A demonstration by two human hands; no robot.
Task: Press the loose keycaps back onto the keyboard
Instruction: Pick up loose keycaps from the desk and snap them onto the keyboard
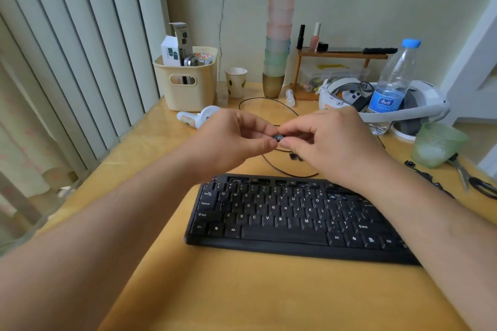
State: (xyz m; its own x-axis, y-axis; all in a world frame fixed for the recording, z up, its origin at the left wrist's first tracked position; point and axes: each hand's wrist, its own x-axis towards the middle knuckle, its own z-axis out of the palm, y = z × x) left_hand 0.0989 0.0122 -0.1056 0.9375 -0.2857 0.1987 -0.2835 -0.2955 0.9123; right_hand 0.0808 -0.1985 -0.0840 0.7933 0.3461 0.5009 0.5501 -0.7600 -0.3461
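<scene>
A yellow surface (263, 290) by vertical blinds (67, 48) carries a black keyboard (290, 220) — above it, left hand (231, 140) and right hand (330, 140) pinch one keycap (278, 137) between fingertips.

The keycap (278, 137) at frame centre is mostly hidden by fingertips of both hands, its legend too small to read; the right forearm covers the keyboard's (282, 212) right end; scissors (481, 184) are cut by the right edge.
</scene>
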